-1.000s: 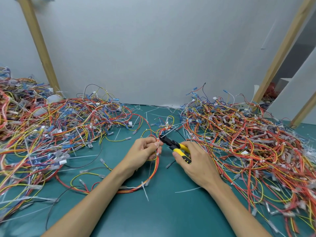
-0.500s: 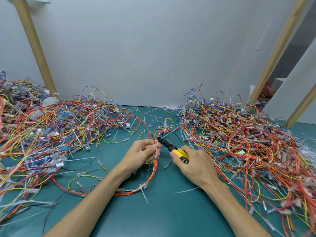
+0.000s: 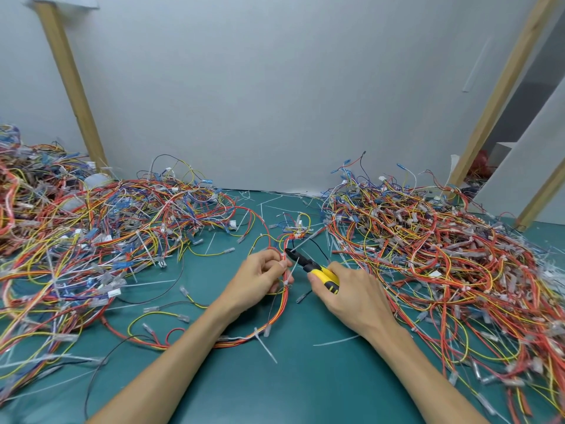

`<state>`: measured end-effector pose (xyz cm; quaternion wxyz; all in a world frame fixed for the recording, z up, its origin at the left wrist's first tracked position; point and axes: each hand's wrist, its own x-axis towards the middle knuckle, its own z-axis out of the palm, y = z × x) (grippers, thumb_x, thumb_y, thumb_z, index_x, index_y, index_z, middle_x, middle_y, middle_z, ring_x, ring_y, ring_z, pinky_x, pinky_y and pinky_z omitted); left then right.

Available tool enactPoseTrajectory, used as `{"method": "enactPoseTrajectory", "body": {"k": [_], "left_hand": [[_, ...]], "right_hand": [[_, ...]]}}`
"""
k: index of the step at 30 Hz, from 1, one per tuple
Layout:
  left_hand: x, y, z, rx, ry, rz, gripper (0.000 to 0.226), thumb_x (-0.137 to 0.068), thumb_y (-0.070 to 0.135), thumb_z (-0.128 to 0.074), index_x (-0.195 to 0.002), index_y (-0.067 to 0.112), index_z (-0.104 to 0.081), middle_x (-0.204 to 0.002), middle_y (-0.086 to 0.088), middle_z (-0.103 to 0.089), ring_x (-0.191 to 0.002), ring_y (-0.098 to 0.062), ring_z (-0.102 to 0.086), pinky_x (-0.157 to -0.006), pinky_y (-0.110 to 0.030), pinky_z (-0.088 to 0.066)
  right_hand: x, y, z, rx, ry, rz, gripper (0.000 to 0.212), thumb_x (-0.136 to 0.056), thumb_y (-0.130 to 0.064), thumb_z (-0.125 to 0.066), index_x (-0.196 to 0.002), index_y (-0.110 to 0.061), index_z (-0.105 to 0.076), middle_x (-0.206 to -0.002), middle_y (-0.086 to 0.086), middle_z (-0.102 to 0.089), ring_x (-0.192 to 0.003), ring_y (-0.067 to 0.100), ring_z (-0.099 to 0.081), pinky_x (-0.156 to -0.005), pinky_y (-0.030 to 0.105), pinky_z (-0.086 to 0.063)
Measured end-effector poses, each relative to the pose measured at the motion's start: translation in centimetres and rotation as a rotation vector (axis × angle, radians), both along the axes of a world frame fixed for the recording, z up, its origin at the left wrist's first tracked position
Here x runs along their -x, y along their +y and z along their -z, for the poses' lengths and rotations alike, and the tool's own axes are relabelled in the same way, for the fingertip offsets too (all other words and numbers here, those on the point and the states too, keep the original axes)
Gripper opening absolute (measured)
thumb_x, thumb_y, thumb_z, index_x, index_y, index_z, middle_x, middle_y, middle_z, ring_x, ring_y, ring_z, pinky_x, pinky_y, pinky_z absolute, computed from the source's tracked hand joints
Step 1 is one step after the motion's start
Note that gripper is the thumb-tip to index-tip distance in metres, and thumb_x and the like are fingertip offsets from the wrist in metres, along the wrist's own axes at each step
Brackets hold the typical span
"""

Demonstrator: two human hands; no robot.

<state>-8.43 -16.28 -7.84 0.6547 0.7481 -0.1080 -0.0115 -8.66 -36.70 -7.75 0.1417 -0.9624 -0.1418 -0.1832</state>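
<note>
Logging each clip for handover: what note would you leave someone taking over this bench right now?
Left hand pinches the wire bundle near a cable tie.
Right hand grips the cutters, nose at the bundle beside the left hand.
Done: loose tie offcuts lie on the mat.
Left: likely trim this tie's tail, then the long tail lower down the bundle.

Cutters (image 3: 324,275): yellow handles with black patches, black head. Wire bundle (image 3: 282,301): red, orange and yellow strands. Cable ties (image 3: 265,347) whitish. Left pile (image 3: 91,240): red, orange, yellow, plenty of blue, some white. Right pile (image 3: 443,255): mostly red-orange, yellow streaks. Table mat (image 3: 305,390) teal. Wall (image 3: 275,87) pale grey. Posts (image 3: 71,81) tan wood.
</note>
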Motion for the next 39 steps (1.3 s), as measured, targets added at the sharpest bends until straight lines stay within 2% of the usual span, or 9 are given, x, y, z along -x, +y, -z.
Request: {"method": "enactPoseTrajectory", "body": {"k": [10,15,21,27,34,36,37,39], "left_hand": [[0.19,-0.09,-0.28,0.014,0.005,-0.002,0.015,-0.101,0.006,-0.046,-0.089,-0.002,-0.051,-0.068,0.000,-0.067,-0.049,-0.001,-0.053,-0.048,-0.014,-0.037],[0.19,-0.04,-0.31,0.020,0.002,0.001,0.017,-0.101,0.006,-0.046,-0.084,0.003,-0.050,-0.067,0.001,-0.067,-0.050,-0.003,-0.052,-0.049,-0.015,-0.038],[-0.07,0.06,0.04,0.010,-0.002,0.010,0.016,-0.101,0.007,-0.047,-0.087,0.000,-0.050,-0.066,0.002,-0.068,-0.052,-0.005,-0.052,-0.049,-0.015,-0.038],[-0.41,0.11,0.41,-0.004,-0.008,0.018,0.018,-0.101,0.010,-0.048,-0.084,0.004,-0.051,-0.068,0.002,-0.069,-0.060,-0.011,-0.055,-0.050,-0.016,-0.039],[-0.23,-0.05,0.35,0.023,-0.027,-0.011,0.018,-0.101,0.011,-0.048,-0.084,0.003,-0.051,-0.070,0.001,-0.070,-0.054,-0.003,-0.053,-0.048,-0.015,-0.037],[-0.16,-0.10,0.25,0.021,-0.049,-0.045,0.019,-0.100,0.011,-0.050,-0.083,0.003,-0.051,-0.070,-0.001,-0.071,-0.060,-0.001,-0.056,-0.048,-0.016,-0.037],[-0.13,-0.10,0.23,0.016,-0.058,-0.069,0.019,-0.099,0.013,-0.052,-0.082,0.004,-0.052,-0.070,-0.003,-0.071,-0.064,-0.006,-0.057,-0.048,-0.017,-0.037],[-0.11,-0.06,0.27,0.019,-0.065,-0.110,0.021,-0.097,0.016,-0.056,-0.081,0.004,-0.054,-0.072,-0.008,-0.071,-0.060,-0.015,-0.052,-0.048,-0.020,-0.039]], "right_hand": [[0.08,0.06,-0.03,0.009,-0.006,-0.001,0.052,-0.086,-0.074,-0.030,-0.078,-0.027,-0.051,-0.057,-0.007,-0.050,-0.056,0.018,-0.050,-0.051,0.030,-0.030],[0.04,0.06,-0.08,0.003,0.003,-0.003,0.054,-0.085,-0.074,-0.028,-0.079,-0.026,-0.051,-0.058,-0.007,-0.051,-0.057,0.018,-0.051,-0.051,0.031,-0.032],[-0.05,0.02,-0.01,-0.029,0.029,0.003,0.055,-0.084,-0.074,-0.031,-0.077,-0.024,-0.051,-0.060,-0.004,-0.053,-0.060,0.022,-0.053,-0.054,0.033,-0.039],[-0.20,-0.12,-0.05,-0.021,0.022,0.007,0.059,-0.083,-0.075,-0.031,-0.075,-0.021,-0.055,-0.057,-0.001,-0.053,-0.060,0.023,-0.055,-0.053,0.033,-0.039],[0.00,-0.25,0.13,-0.075,0.000,0.017,0.056,-0.082,-0.076,-0.029,-0.075,-0.026,-0.052,-0.055,-0.005,-0.051,-0.056,0.017,-0.052,-0.050,0.032,-0.033],[0.09,-0.27,0.15,-0.119,-0.002,0.017,0.055,-0.084,-0.074,-0.032,-0.073,-0.024,-0.052,-0.054,-0.004,-0.051,-0.055,0.015,-0.051,-0.050,0.032,-0.034],[0.14,-0.27,0.15,-0.152,0.000,0.010,0.055,-0.084,-0.074,-0.034,-0.072,-0.023,-0.051,-0.054,-0.002,-0.051,-0.055,0.014,-0.051,-0.050,0.032,-0.035],[0.27,-0.23,0.20,-0.234,0.006,-0.013,0.054,-0.086,-0.072,-0.037,-0.069,-0.022,-0.049,-0.053,-0.002,-0.050,-0.053,0.012,-0.050,-0.051,0.031,-0.036]]}}
